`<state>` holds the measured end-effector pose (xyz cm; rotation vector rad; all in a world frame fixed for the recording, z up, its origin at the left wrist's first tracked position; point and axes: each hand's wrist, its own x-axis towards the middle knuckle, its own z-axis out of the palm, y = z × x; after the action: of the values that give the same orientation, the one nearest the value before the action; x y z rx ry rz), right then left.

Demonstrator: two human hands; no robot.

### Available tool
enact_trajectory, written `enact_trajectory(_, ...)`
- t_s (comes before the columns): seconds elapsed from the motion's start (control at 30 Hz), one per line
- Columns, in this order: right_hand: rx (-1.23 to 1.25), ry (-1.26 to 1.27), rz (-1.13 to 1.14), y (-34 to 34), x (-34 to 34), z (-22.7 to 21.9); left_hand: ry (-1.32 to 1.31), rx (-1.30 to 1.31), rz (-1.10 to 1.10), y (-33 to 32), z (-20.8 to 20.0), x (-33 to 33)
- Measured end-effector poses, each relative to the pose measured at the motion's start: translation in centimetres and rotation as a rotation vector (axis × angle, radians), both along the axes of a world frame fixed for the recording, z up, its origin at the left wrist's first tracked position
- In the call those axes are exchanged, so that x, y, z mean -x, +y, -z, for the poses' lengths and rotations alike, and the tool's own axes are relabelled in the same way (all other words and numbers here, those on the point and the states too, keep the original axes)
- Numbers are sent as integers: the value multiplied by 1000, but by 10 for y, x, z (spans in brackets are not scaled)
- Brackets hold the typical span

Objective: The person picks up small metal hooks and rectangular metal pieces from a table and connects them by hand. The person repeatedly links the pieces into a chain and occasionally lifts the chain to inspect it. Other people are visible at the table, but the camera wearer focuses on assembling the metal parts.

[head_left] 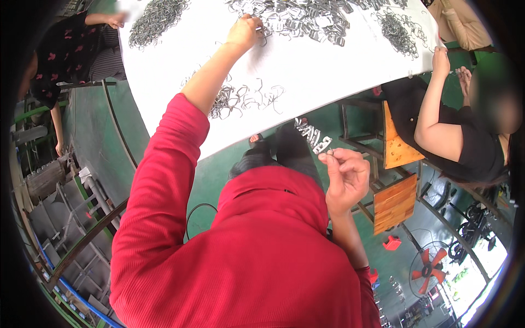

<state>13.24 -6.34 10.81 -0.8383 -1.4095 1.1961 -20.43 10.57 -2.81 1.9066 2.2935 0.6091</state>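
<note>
Reaching over a white table [333, 71], the left hand [245, 31] bends its fingers downward at the border of a heap of flat metal pieces [314, 22] by the far edge; whether they grip one cannot be told. The right hand [347, 176], off the table on the person's side of its near edge, pinches one end of a string of metal pieces [313, 136] between thumb and forefinger, the other fingers loosely curled. The string's pieces are silvery, flat and framed around openings. The heap is similarly grey and shiny. Thin, curved wire pieces [240, 101] lie loosely scattered by the near edge; denser tangles sit toward the left edge and the right edge. The table's covering looks smooth; the red sleeve [164, 158] is finely ribbed.
</note>
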Motion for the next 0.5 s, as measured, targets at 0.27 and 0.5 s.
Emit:
enact_trajectory(0.27,-7,5,-6,-5,13,11,-906,67,-52,-101,-87,-73)
enact_trajectory(0.5,-13,35,-47,-18,38,17,-1588,43,22,-203,-154,-151)
